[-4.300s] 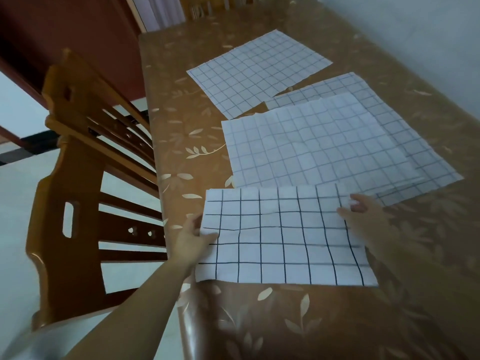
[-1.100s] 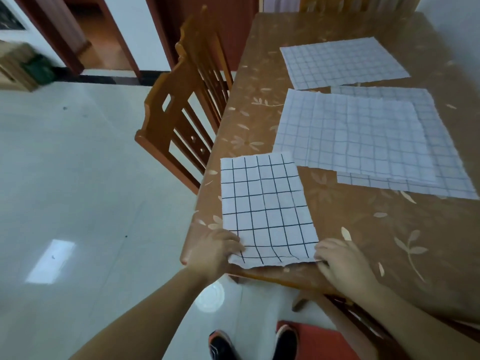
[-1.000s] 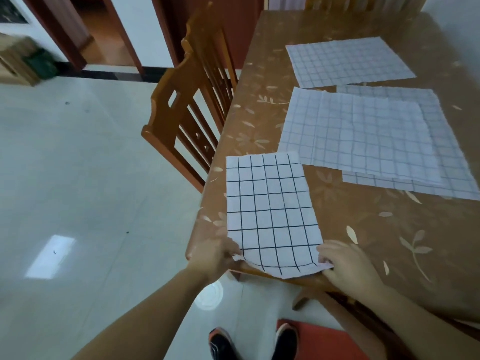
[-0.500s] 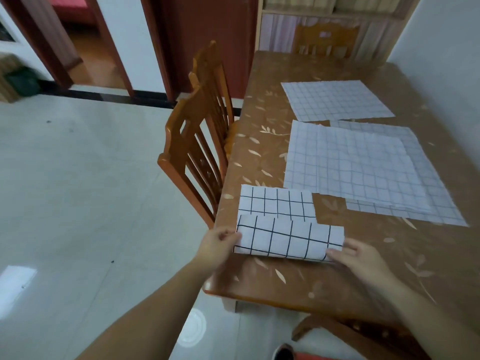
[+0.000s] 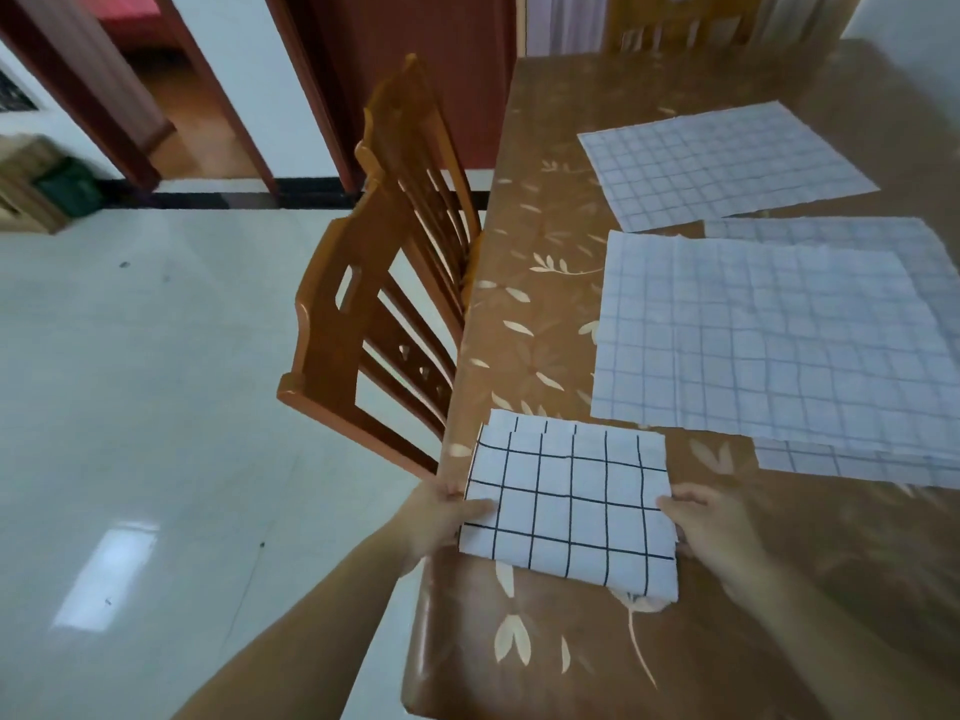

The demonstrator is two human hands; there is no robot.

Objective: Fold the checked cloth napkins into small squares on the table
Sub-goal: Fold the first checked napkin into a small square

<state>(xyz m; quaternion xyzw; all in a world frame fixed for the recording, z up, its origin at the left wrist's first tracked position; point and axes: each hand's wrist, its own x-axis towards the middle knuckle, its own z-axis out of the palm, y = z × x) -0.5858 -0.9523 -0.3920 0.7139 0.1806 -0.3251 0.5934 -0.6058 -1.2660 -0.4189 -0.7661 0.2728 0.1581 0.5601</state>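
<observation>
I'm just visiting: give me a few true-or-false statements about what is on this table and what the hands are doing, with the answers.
1. Both hands, left hand and right hand, hold the folded bold-black-checked white napkin by its sides. True.
2. That napkin lies at the table's far end. False: it sits at the near corner of the brown leaf-patterned table.
3. Three faint-checked napkins lie unfolded beyond it. True.
4. The wooden slatted chair stands right of the table. False: left.
</observation>
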